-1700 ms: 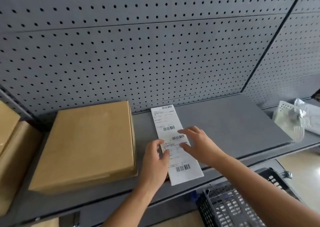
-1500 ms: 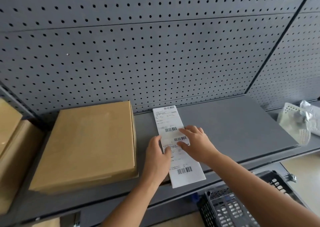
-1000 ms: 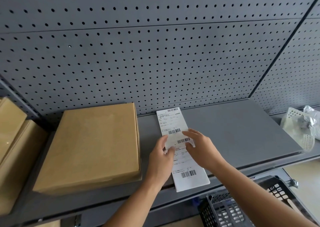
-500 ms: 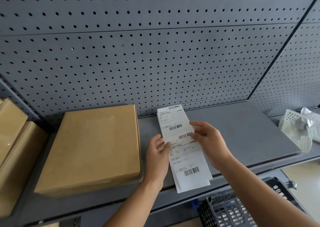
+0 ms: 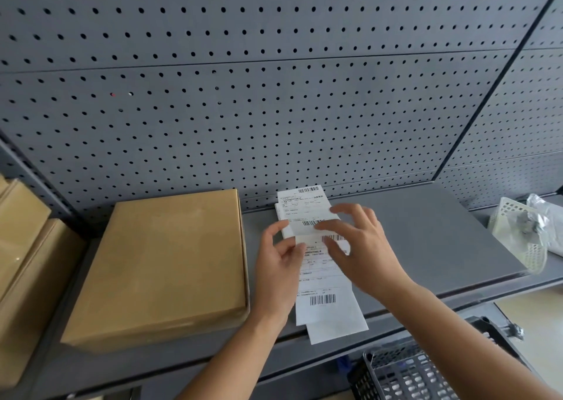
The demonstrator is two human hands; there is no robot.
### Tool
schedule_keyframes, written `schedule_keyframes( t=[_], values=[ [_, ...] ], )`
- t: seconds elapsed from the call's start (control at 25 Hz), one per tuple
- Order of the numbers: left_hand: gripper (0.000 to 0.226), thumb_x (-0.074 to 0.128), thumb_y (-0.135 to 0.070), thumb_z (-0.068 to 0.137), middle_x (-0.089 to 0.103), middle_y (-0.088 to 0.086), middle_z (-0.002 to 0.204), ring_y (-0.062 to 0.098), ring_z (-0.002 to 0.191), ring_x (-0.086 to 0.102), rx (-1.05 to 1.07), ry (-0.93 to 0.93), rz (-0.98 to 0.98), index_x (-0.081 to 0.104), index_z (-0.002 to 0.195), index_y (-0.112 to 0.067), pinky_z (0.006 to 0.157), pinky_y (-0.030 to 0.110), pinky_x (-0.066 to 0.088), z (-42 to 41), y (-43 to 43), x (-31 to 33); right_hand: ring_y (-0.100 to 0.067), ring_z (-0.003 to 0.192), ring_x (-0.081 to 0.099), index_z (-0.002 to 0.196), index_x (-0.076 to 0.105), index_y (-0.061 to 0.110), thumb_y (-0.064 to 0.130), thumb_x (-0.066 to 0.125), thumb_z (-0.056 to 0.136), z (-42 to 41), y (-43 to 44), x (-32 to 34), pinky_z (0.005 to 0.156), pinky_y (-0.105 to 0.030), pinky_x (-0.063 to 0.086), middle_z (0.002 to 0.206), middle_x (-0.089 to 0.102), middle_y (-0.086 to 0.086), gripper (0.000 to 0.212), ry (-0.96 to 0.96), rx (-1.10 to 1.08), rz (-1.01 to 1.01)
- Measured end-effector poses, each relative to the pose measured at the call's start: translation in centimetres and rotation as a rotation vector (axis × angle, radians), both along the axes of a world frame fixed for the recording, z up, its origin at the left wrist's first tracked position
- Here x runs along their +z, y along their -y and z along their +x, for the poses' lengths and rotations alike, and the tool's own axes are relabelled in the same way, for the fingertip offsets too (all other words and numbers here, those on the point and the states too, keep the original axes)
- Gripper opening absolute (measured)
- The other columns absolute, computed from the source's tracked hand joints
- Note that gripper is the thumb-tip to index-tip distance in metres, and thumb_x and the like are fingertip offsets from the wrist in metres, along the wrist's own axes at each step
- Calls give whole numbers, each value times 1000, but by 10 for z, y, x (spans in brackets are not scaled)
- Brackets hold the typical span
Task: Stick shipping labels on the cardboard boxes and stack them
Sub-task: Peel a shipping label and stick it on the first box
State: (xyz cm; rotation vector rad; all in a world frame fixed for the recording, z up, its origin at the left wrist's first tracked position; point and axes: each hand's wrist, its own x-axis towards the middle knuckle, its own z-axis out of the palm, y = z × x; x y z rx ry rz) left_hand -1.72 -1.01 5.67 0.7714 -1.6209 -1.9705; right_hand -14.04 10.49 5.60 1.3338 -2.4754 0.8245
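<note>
A long white strip of shipping labels (image 5: 327, 305) with barcodes lies on the grey shelf (image 5: 426, 238), and its top sheet is lifted and shifted off the sheet beneath. My left hand (image 5: 277, 268) pinches the left edge of that top sheet between thumb and fingers. Just right of it, my right hand (image 5: 362, 247) is blurred, fingers spread over the middle of the sheet; whether it touches the paper is unclear. A flat brown cardboard box (image 5: 164, 262) with no label on its visible top lies on the shelf just left of the labels.
More brown cardboard boxes (image 5: 24, 262) are stacked at the far left. A grey pegboard wall (image 5: 274, 94) rises behind the shelf. A white perforated basket (image 5: 518, 232) with plastic bags sits at the right. A dark wire basket (image 5: 411, 372) stands below the shelf's front edge.
The top label sheet has come up off the strip and shifted up and left. My right hand has let go of its right edge and spread its fingers. My left hand keeps its pinch.
</note>
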Motion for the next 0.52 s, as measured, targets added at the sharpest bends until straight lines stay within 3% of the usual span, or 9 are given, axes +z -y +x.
schedule_keyframes(
  t=[0.2,0.36,0.52],
  values=[
    [37,62,-1,96,81,-1,98,9,90,74,-3,-44,47,54,124,-24,80,24,55,-2,0,9,-21,101,52,114,72,31,23,70,89,7,13,13,84,-33,43,109,64,6,25,-128,146,32],
    [26,60,-16,100,79,6,104,20,96,74,10,-83,178,58,125,-22,88,40,55,-5,5,16,-20,88,58,107,73,28,18,75,87,6,15,16,72,-33,49,100,65,5,23,-161,148,-6],
    [21,55,-18,103,79,8,106,21,86,75,30,-31,271,62,123,-19,80,37,59,-12,11,22,-21,89,63,105,73,25,17,73,89,5,14,16,71,-34,51,100,66,4,18,-188,167,-38]
  ],
)
